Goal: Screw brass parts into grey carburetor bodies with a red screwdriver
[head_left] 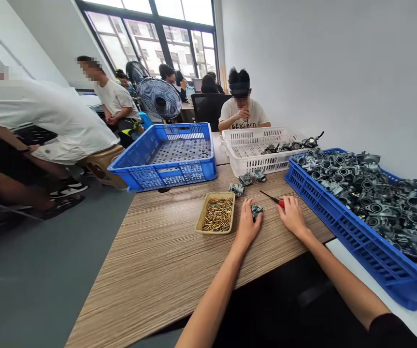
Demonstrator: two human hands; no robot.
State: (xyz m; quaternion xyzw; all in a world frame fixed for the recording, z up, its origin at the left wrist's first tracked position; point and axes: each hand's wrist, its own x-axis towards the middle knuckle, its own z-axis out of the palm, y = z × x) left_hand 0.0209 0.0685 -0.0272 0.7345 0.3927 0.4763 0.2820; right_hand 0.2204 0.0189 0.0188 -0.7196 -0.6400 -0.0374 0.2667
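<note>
Wood-grain bench [165, 270] carries, from the left, one empty blue crate [165, 154], one tan tray of brass screws [216, 212], then the left hand [247, 223] resting flat, fingers loosely apart, its fingertips touching one small grey metal part [256, 210]. The right hand [292, 215] is closed over a red-handled screwdriver [271, 198], its shaft pointing up-left. A second blue crate of metal parts [375, 203] sits rightmost.

Blue crates [165, 159] – white basket [259, 145], red-handled screwdriver [275, 200], wood-grain table [157, 261], brass screws [218, 215].

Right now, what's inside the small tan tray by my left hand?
The small tan tray holds a loose heap of small brass-coloured metal parts, too small to identify. The heap covers most of the tray floor, so anything beneath it is hidden.
</note>
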